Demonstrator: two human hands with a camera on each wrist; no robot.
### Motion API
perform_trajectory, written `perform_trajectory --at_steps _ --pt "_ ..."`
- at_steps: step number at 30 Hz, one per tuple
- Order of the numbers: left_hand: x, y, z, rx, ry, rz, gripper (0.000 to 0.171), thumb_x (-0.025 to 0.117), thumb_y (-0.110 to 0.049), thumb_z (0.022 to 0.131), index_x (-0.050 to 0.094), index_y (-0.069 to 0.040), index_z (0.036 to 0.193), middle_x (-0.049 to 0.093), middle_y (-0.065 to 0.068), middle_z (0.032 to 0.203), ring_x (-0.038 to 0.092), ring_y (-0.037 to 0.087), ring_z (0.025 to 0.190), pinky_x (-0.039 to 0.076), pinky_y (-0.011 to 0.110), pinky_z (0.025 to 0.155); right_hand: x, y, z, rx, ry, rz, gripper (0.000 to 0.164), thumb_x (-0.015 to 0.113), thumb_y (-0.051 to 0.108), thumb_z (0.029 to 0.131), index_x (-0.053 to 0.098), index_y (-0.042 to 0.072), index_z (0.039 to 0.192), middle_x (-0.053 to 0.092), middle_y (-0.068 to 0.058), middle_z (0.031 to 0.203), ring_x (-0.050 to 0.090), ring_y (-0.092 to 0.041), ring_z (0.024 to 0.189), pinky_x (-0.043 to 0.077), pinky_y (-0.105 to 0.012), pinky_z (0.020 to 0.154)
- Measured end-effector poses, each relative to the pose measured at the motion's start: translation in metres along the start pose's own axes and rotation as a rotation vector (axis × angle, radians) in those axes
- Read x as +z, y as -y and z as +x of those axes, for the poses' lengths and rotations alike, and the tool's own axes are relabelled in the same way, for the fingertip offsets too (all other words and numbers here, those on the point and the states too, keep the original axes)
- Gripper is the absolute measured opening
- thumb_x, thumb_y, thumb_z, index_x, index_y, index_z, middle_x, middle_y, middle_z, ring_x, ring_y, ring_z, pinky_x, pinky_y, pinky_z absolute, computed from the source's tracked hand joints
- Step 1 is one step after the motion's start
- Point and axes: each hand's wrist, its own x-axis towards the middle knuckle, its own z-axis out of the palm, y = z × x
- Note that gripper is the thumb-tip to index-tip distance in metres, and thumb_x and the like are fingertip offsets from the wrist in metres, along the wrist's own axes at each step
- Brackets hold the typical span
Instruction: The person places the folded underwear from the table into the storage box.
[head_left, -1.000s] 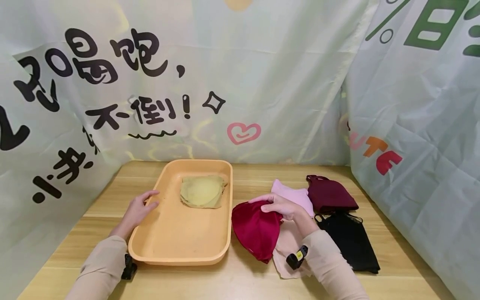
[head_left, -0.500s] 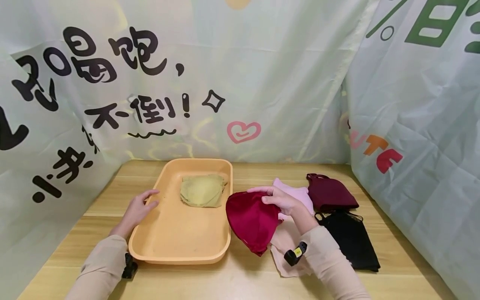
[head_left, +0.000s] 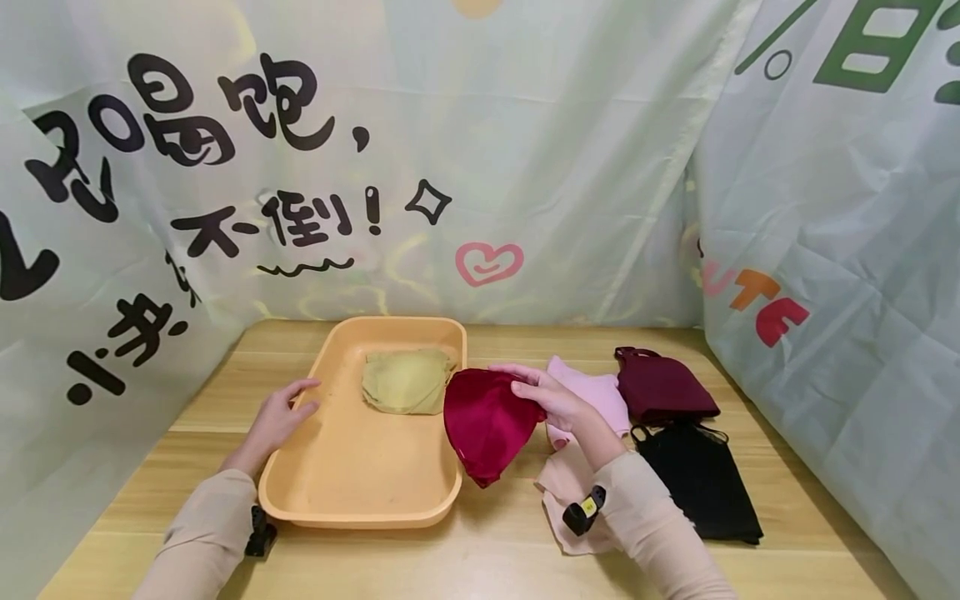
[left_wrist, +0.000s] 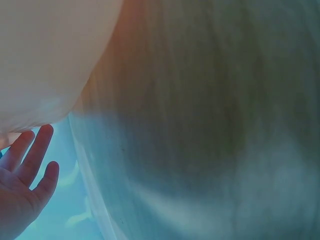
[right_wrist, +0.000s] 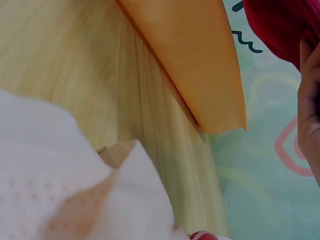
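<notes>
Head view: the right hand (head_left: pixel 558 402) pinches red cloth (head_left: pixel 486 425), probably light, soft, slippery, best held up top; the left hand (head_left: pixel 274 421) is loosely spread.

booth-like: printed curtains (head_left: pixel 570 167), wooden table (head_left: pixel 502 550)

Back cloth (head_left: pixel 570 167): black characters 喝饱 (head_left: pixel 287 108) plus comma; below, 不倒 (head_left: pixel 306 218) with exclamation mark (head_left: pixel 372 204), wavy underline (head_left: pixel 306 268), four-pointed star (head_left: pixel 428 202), pink heart (head_left: pixel 489 265). Left cloth (head_left: pixel 45 467): black 快 (head_left: pixel 145 329); neighbouring characters cut by fold, unclear. Right cloth (head_left: pixel 847 200): UTE (head_left: pixel 753 287) in pink, orange, red; above, slash with ring (head_left: pixel 777 37) and green character like 日 (head_left: pixel 876 42), next one cropped. Right wrist device (head_left: pixel 582 512): yellow label (head_left: pixel 590 506), too small to read.
</notes>
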Motion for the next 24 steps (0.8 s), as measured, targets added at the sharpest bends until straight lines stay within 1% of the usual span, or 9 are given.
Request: perform_trajectory --at_steps 3,5,7,9,13,17,19,21,24 --pt "-0.001 -0.001 0.000 0.001 0.004 0.007 0.037 0.056 -0.008 0.089 0.051 0.007 0.122 0.046 0.033 0.126 0.055 0.041 0.098 0.047 0.026 0.064 0.001 -0.001 0.001 0.004 -0.043 0.011 0.039 0.053 0.027 0.092 0.050 0.022 0.130 0.057 0.006 0.120 0.058 -0.011 0.100 0.050 -0.026 0.074" --pt "-0.001 -0.001 0.000 0.001 0.009 0.008 0.038 0.056 -0.009 0.089 0.051 0.007 0.123 0.046 0.034 0.126 0.054 0.042 0.099 0.047 0.026 0.064 0.003 -0.002 0.003 0.001 -0.062 0.033 0.041 0.053 0.026 0.092 0.048 0.020 0.133 0.056 0.006 0.120 0.059 -0.010 0.097 0.051 -0.025 0.071" --pt "-0.001 -0.001 0.000 -0.001 0.011 0.010 0.038 0.056 -0.009 0.089 0.050 0.007 0.123 0.046 0.033 0.126 0.055 0.041 0.099 0.047 0.026 0.064 0.005 -0.004 0.004 0.000 -0.072 0.058 0.045 0.052 0.024 0.093 0.044 0.016 0.137 0.055 0.006 0.121 0.059 -0.010 0.096 0.051 -0.025 0.070" --pt "-0.001 -0.001 0.000 0.000 0.012 0.014 0.038 0.055 -0.009 0.089 0.051 0.007 0.123 0.045 0.034 0.126 0.054 0.042 0.100 0.047 0.027 0.065 0.007 -0.005 0.006 -0.002 -0.078 0.079 0.048 0.051 0.022 0.093 0.040 0.012 0.139 0.055 0.005 0.122 0.058 -0.011 0.098 0.050 -0.026 0.072" --pt "0.000 -0.002 0.000 0.002 0.006 0.021 0.037 0.055 -0.009 0.089 0.051 0.007 0.122 0.046 0.034 0.126 0.051 0.044 0.105 0.048 0.038 0.072 0.012 -0.008 0.010 -0.010 -0.087 0.098 0.054 0.052 0.018 0.093 0.032 0.005 0.141 0.052 0.003 0.126 0.056 -0.011 0.103 0.049 -0.026 0.077" --pt "0.000 -0.001 0.000 0.005 -0.001 0.025 0.037 0.056 -0.008 0.089 0.051 0.007 0.122 0.046 0.033 0.125 0.047 0.044 0.110 0.045 0.046 0.080 0.017 -0.009 0.016 -0.015 -0.104 0.099 0.057 0.053 0.014 0.092 0.028 0.001 0.142 0.050 0.001 0.127 0.055 -0.010 0.102 0.049 -0.024 0.076" --pt "0.001 0.000 0.000 0.007 -0.002 0.025 0.037 0.056 -0.008 0.089 0.051 0.007 0.122 0.046 0.033 0.126 0.047 0.044 0.110 0.045 0.046 0.080 0.019 -0.009 0.018 -0.013 -0.112 0.094 0.057 0.052 0.012 0.092 0.026 -0.001 0.142 0.050 0.001 0.127 0.056 -0.010 0.099 0.049 -0.023 0.074" --pt "0.001 0.000 0.000 0.007 0.000 0.025 0.037 0.056 -0.008 0.089 0.051 0.007 0.122 0.046 0.034 0.125 0.048 0.044 0.109 0.046 0.043 0.076 0.022 -0.009 0.021 -0.010 -0.117 0.079 0.057 0.051 0.010 0.092 0.025 -0.001 0.142 0.048 0.000 0.127 0.056 -0.009 0.097 0.049 -0.022 0.072" --pt "0.000 0.000 0.000 0.002 0.002 0.026 0.037 0.056 -0.009 0.089 0.051 0.007 0.122 0.045 0.034 0.126 0.050 0.044 0.105 0.047 0.037 0.072 0.025 -0.010 0.025 -0.013 -0.116 0.061 0.057 0.048 0.006 0.092 0.023 -0.001 0.143 0.041 -0.007 0.135 0.054 -0.009 0.098 0.048 -0.022 0.073"
